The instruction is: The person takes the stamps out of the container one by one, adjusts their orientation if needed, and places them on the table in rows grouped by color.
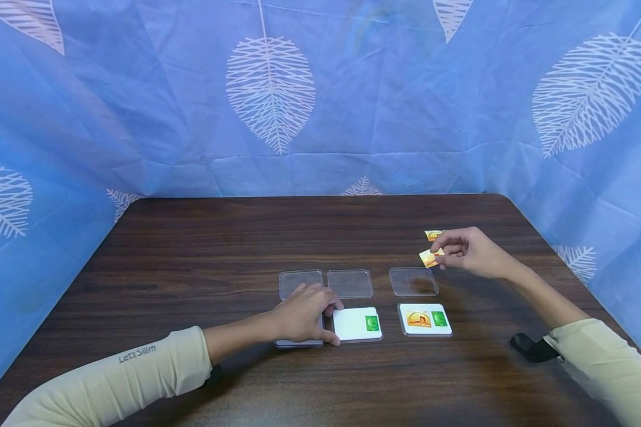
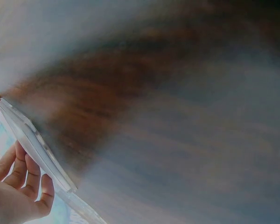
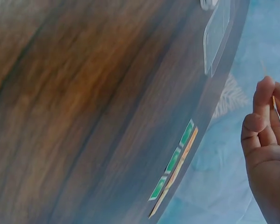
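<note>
My left hand [image 1: 304, 314] grips the middle white case [image 1: 349, 325], its thumb at the near left corner and a finger at the far left corner. A small green sticker [image 1: 372, 323] sits on that case's right side. Under the left hand, another case [image 1: 299, 343] is mostly hidden. My right hand [image 1: 475, 252] pinches a small yellow-orange sticker [image 1: 429, 258] between thumb and fingers, above the table. To the right, a third white case [image 1: 410, 330] bears an orange sticker [image 1: 419, 319] and a green sticker [image 1: 439, 319].
Three clear plastic lids, the left [image 1: 299, 279], middle [image 1: 349, 284] and right [image 1: 413, 281], lie behind the cases. More yellow-orange stickers [image 1: 433, 235] lie beyond the right hand. Green stickers [image 3: 172, 161] show beside them in the right wrist view. A blue leaf-print curtain surrounds the wooden table [image 1: 219, 231].
</note>
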Demonstrator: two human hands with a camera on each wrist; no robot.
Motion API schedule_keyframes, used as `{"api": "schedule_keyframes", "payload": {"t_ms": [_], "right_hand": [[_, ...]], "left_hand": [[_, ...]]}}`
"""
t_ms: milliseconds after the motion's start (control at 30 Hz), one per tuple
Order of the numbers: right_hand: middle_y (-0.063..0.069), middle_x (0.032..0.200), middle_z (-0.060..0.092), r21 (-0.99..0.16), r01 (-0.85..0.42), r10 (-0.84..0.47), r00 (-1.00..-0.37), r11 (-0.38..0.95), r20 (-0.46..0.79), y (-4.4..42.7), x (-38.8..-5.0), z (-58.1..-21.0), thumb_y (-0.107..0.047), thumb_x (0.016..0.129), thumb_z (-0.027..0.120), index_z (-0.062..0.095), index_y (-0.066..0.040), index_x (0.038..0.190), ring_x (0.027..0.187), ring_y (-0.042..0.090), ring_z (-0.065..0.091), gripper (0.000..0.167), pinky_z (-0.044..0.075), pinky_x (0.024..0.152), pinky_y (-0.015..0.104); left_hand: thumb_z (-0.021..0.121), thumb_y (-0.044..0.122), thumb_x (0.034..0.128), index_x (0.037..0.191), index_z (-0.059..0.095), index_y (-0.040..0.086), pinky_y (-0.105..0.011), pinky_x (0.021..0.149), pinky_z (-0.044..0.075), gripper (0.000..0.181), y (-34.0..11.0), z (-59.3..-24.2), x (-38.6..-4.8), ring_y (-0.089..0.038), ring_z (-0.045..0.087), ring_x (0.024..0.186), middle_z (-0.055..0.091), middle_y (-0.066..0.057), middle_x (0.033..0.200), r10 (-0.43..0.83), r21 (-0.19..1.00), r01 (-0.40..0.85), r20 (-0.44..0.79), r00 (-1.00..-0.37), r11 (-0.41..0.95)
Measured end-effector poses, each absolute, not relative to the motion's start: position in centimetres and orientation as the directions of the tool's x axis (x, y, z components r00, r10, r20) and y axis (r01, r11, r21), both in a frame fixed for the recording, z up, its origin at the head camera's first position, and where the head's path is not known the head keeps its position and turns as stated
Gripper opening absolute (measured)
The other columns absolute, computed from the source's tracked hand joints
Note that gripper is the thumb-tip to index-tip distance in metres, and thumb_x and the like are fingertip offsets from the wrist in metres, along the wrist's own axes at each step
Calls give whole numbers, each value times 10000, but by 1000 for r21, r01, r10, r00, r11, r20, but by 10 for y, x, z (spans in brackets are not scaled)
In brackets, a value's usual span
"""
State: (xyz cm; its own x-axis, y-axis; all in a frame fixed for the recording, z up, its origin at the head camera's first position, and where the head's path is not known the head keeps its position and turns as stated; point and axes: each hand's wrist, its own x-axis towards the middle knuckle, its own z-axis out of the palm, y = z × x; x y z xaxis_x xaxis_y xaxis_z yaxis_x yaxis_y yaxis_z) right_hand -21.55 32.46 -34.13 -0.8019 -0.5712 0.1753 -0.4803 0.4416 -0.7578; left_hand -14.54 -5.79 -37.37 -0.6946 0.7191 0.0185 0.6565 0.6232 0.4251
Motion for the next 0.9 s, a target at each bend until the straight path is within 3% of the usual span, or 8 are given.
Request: {"api": "schedule_keyframes", "payload": {"t_ms": [200, 400, 533, 633, 733, 800, 900], "right_hand": [[255, 1023, 695, -734, -456, -509, -843, 504, 174, 342, -219, -341, 152, 918, 657, 709, 90, 1093, 741, 164, 730, 193, 536, 554, 297], [115, 963, 745, -752, -420, -477, -864, 508, 160, 360, -224, -343, 148, 936, 627, 683, 108, 1139, 741, 181, 737, 215, 411, 460, 310], [83, 888, 762, -753, -401, -451, -879, 522, 156, 370, -227, -343, 145, 936, 625, 671, 116, 1144, 660, 122, 686, 214, 334, 423, 323], [41, 733, 722, -747, -397, -437, -886, 533, 159, 376, -228, -343, 139, 929, 637, 676, 101, 1137, 514, 62, 509, 216, 306, 418, 322], [-9, 543, 519, -745, -406, -441, -882, 529, 168, 380, -230, -343, 141, 921, 641, 676, 84, 1137, 446, 121, 278, 226, 269, 420, 334], [-3, 517, 325, -739, -409, -439, -882, 535, 170, 384, -231, -344, 142, 920, 640, 675, 73, 1133, 477, 172, 153, 227, 242, 414, 337], [-29, 570, 526, -761, -354, -404, -905, 543, 133, 389, -233, -342, 143, 926, 634, 668, 79, 1146, 454, 106, 280, 232, 296, 422, 310]], "left_hand": [[946, 346, 751, 1153, 725, 51, -295, 773, 358, 546, -57, -375, -146, -97, 470, 818, 577, 73, 831, 719, 423, 658, 21, -695, 623], [948, 355, 748, 1157, 728, 51, -299, 782, 358, 555, -57, -375, -146, -96, 472, 824, 574, 83, 824, 713, 427, 650, 18, -701, 629], [951, 350, 744, 1153, 728, 49, -305, 788, 362, 555, -57, -375, -146, -98, 475, 824, 581, 79, 826, 713, 429, 650, 22, -701, 627], [952, 348, 742, 1152, 729, 48, -305, 791, 363, 555, -57, -376, -146, -99, 477, 824, 585, 76, 829, 714, 429, 652, 24, -700, 625], [954, 349, 739, 1151, 731, 51, -303, 787, 363, 556, -57, -378, -146, -99, 480, 826, 586, 77, 827, 713, 426, 654, 28, -700, 625], [956, 351, 736, 1150, 732, 54, -300, 785, 363, 556, -57, -378, -146, -98, 483, 829, 586, 79, 824, 713, 424, 655, 30, -701, 626], [958, 350, 733, 1149, 734, 52, -299, 778, 361, 559, -57, -377, -146, -99, 483, 825, 585, 78, 819, 711, 427, 652, 29, -702, 627]]}}
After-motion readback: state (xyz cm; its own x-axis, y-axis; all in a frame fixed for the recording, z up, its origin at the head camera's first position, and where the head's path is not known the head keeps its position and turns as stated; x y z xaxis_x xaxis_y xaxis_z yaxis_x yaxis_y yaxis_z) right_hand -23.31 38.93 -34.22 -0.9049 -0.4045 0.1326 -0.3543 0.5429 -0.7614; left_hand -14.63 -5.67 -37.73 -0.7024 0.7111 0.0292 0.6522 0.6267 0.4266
